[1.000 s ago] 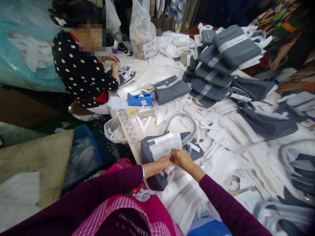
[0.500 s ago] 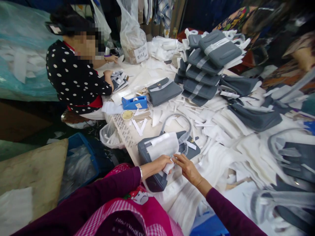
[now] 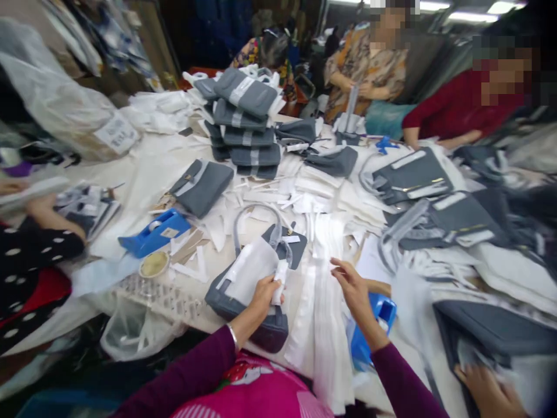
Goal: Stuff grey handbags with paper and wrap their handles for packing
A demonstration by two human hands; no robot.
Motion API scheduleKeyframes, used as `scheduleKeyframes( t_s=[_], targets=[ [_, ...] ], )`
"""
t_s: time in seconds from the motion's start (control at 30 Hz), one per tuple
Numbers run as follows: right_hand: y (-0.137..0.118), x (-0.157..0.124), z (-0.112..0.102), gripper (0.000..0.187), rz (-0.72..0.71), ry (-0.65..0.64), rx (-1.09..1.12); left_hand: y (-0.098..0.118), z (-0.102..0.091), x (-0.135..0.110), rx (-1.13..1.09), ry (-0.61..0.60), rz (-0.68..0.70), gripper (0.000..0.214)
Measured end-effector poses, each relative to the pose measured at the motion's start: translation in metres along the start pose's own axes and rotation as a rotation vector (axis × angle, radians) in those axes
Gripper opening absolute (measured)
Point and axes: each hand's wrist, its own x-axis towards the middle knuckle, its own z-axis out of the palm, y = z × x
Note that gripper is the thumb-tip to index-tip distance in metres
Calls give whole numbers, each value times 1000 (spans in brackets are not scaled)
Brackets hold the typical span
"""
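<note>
Below the frame's centre, the left hand (image 3: 262,296) grips a white wrapping (image 3: 279,280) at the grey handbag (image 3: 268,335), while the right hand (image 3: 353,290), released and spread, is near white strips (image 3: 331,331).

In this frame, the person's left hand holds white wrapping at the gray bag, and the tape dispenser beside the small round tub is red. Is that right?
Not quite: the tape dispenser is blue, as the head view shows. The left hand does hold white wrapping at the gray bag.
</note>
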Motion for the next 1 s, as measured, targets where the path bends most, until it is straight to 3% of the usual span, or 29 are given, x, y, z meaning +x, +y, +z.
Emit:
scheduleKeyframes(
  t_s=[0.1,0.17,0.23,0.33,0.6,0.83,1.0],
  targets=[
    [27,-61,-59,40,328,484,42,-1,0,7,5,-27,-19,33],
    [42,-106,-81,42,505,624,19,-2,0,10,5,-39,-24,33],
    [51,-141,-88,45,659,610,6,-2,1,10,16,-50,-11,31],
    [53,-163,-78,46,758,556,43,0,2,7,58,-58,14,29],
    [50,-154,-53,42,690,687,169,3,7,2,65,3,49,27],
    [36,-206,-38,42,703,705,174,6,11,-2,67,53,65,30],
    [58,-227,-22,39,734,638,66,5,10,0,82,14,86,31]
  ],
)
